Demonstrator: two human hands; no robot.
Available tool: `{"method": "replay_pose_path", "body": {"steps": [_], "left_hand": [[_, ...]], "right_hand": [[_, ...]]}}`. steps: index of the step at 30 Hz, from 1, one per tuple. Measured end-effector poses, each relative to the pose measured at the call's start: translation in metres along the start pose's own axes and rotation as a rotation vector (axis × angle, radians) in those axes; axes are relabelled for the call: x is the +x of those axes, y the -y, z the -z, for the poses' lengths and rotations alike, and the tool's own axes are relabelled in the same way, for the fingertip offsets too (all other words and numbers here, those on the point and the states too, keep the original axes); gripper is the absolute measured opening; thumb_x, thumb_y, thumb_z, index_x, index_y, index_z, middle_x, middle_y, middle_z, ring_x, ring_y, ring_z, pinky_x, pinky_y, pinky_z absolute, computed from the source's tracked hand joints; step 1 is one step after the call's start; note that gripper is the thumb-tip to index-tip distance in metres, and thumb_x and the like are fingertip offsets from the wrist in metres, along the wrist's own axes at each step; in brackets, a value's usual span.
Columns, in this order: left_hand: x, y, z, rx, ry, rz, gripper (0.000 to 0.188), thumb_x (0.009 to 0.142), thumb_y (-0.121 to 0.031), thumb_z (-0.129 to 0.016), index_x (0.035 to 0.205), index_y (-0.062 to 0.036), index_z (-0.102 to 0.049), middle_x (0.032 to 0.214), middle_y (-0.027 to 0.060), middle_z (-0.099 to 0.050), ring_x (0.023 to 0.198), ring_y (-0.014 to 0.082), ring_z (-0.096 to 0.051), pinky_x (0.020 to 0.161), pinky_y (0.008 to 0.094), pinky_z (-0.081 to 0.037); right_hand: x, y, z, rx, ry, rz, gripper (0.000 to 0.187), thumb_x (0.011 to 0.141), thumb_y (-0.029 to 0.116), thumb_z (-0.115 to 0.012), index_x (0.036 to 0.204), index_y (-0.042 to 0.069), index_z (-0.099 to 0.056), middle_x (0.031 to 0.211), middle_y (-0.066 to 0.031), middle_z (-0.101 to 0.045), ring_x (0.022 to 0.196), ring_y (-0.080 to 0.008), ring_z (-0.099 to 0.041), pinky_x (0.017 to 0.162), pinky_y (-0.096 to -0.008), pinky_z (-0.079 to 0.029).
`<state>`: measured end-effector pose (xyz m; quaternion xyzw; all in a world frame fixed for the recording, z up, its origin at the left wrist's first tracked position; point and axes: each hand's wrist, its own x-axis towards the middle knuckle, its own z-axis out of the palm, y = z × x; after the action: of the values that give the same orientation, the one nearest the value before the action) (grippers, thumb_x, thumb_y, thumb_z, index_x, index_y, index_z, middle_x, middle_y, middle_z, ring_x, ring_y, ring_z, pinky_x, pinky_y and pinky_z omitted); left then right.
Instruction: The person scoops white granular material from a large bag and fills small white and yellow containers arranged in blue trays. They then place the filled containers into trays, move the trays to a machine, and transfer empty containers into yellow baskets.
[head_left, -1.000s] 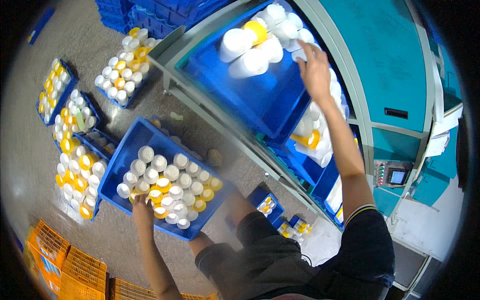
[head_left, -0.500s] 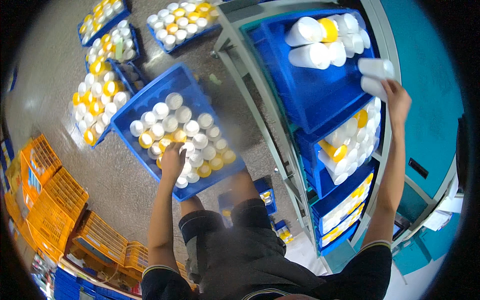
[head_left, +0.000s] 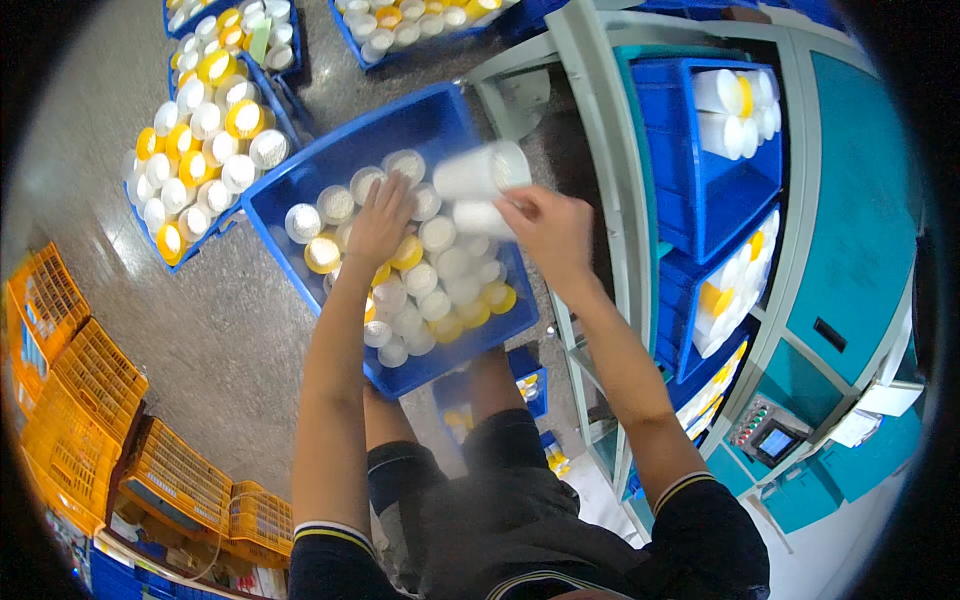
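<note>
A blue bin (head_left: 428,122) sits in front of my legs, packed with upright white cylinders (head_left: 436,235) and some with yellow bands (head_left: 323,254). My right hand (head_left: 552,232) is closed on two white cylinders, an upper one (head_left: 462,176) and a lower one (head_left: 478,217), tilted sideways over the bin's right part. They are slightly blurred by motion. My left hand (head_left: 380,222) lies over the cylinders in the bin's middle, fingers stretched out, touching their tops. What lies under its palm is hidden.
To my right, a grey frame (head_left: 622,150) holds stacked blue bins (head_left: 668,130) of similar cylinders, beside a teal machine (head_left: 850,210) with a control panel (head_left: 770,436). More filled bins of cylinders (head_left: 207,120) stand on the floor at far left. Orange crates (head_left: 68,440) line the lower left.
My right hand has swung left from the racked bins to over the front bin, carrying the two white cylinders. My left hand has moved farther up the bin and spread its fingers.
</note>
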<state>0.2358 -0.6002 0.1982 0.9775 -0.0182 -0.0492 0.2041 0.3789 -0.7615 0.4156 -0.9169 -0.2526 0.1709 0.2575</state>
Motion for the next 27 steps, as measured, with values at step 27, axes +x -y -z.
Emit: {"method": "replay_pose_path", "body": {"steps": [27], "left_hand": [[0.262, -0.203, 0.223, -0.291, -0.665, -0.396, 0.051, 0.079, -0.003, -0.057, 0.13, -0.0065, -0.056, 0.126, 0.0093, -0.059, 0.113, 0.0314, -0.055, 0.091, 0.0401, -0.047]], "right_hand": [[0.076, -0.137, 0.285, -0.455, -0.438, 0.135, 0.026, 0.094, 0.025, -0.064, 0.109, 0.004, -0.07, 0.103, -0.0132, -0.071, 0.091, -0.0218, -0.069, 0.081, -0.0337, -0.055]]}}
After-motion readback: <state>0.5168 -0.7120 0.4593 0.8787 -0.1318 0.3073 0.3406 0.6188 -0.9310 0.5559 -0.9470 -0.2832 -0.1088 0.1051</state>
